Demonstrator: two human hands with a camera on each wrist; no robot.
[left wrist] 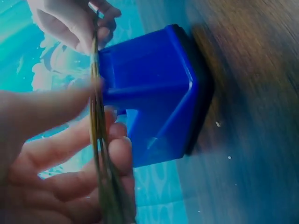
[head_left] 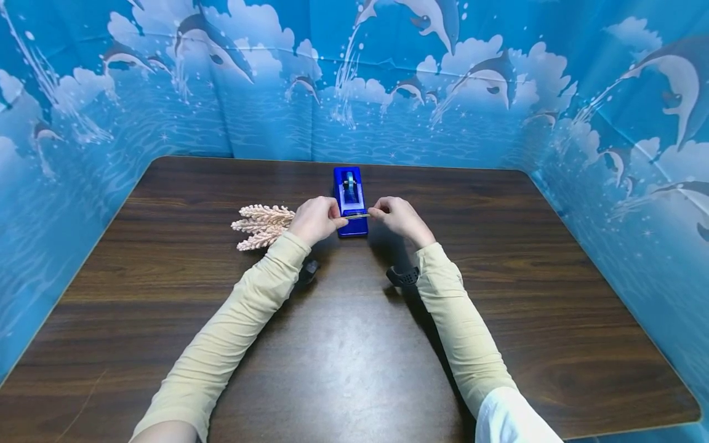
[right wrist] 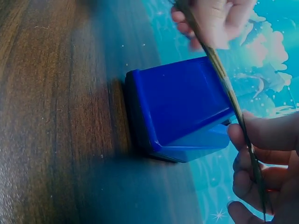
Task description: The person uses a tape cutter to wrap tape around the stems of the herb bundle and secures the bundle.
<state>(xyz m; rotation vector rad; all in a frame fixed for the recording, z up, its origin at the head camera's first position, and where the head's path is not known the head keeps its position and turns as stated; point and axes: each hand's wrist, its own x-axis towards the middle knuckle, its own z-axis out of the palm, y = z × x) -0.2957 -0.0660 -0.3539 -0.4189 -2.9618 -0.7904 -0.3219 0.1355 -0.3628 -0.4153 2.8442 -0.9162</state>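
My left hand (head_left: 313, 220) pinches a thin bundle of brownish-green stems (head_left: 356, 216) between thumb and fingers. The stems belong to a bunch of pale pink artificial flowers (head_left: 260, 226), whose heads spread out to the left of that hand. At the other end my right hand (head_left: 400, 216) pinches the stems with thumb and fingertips. A paler band, perhaps tape, wraps the bundle (right wrist: 227, 85) between the hands in the right wrist view. Directly behind and below the stems, a blue tape dispenser (head_left: 352, 230) stands on the table, its tape roll (head_left: 349, 182) at the far end.
The dark wood-grain table (head_left: 354, 344) reaches back to a blue curtain (head_left: 277, 129) printed with dolphins. Black wrist devices (head_left: 403, 276) hang under both forearms. Small white specks (left wrist: 229, 157) lie on the tabletop near the dispenser.
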